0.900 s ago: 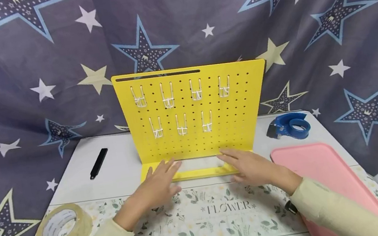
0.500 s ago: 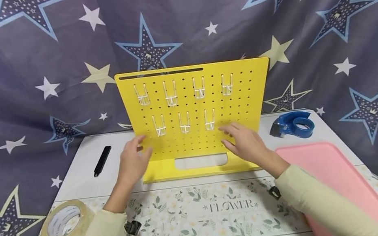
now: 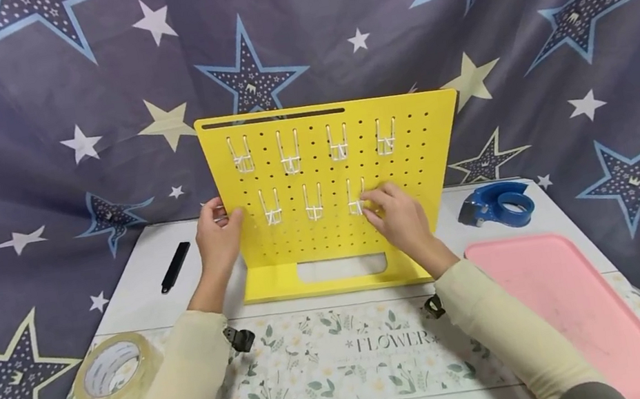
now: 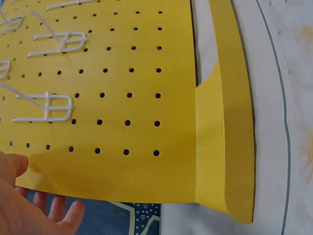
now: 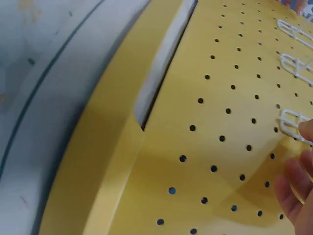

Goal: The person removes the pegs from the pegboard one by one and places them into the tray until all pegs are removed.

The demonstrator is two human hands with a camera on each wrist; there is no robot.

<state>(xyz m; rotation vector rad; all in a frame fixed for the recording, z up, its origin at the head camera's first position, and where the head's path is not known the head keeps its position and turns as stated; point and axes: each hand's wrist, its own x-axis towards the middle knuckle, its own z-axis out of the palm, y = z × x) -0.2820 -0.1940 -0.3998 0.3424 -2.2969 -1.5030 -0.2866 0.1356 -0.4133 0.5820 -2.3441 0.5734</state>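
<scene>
On the yellow perforated pegboard [image 3: 326, 177], edge-gripped by the left hand [image 3: 218, 242], the lower row's rightmost white wire hook [image 3: 355, 207], likely light, stiff, best held by its front, is pinched by the right hand [image 3: 405, 219]

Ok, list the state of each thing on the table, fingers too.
Yellow rectangular pegboard: standing up.
Seven white wire hooks: mounted in two rows.
Slim black bar: lying flat.
Yellowish clear tape roll: lying flat.
Blue plastic tape dispenser: on its side.
Pink rectangular tray: lying flat.
Left fingers: holding the pegboard's left edge.
Right fingers: curled, touching the lower right hook.
</scene>
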